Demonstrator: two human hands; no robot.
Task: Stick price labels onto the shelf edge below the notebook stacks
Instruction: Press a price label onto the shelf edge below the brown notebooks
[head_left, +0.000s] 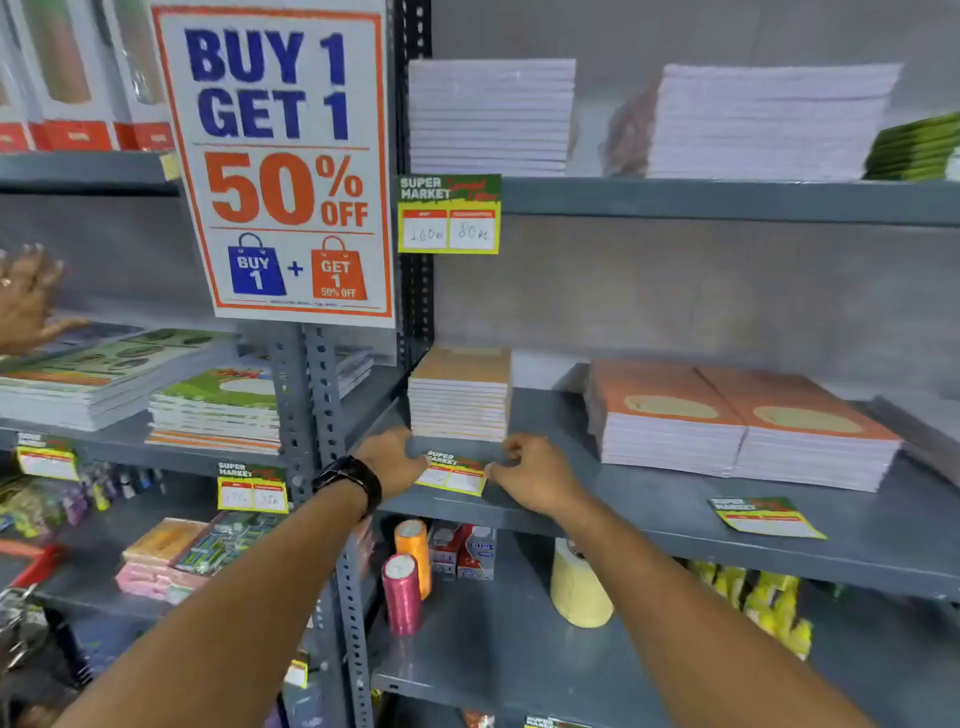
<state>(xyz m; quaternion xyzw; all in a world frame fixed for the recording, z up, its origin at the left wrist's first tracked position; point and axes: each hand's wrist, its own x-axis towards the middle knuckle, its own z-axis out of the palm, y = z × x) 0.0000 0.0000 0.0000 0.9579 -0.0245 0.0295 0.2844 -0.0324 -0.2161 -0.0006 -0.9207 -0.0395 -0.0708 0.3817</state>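
A green, yellow and white price label (453, 472) lies at the front of the grey middle shelf (649, 512), just below a small stack of orange notebooks (460, 395). My left hand (390, 460), with a black watch on the wrist, pinches the label's left end. My right hand (535, 475) grips its right end. A second, loose label (766, 517) lies flat on the same shelf further right, in front of two wider orange notebook stacks (743, 421). Another label (449, 214) hangs from the upper shelf edge under white notebook stacks (491, 117).
A big "BUY 1 GET 1 50% OFF" poster (283, 161) hangs on the upright post. The left bay has notebook stacks (215, 410) with labels (252, 487) on its edge. Thread spools (408, 577) and a tape roll (579, 587) stand below. Another person's hand (26, 296) shows at far left.
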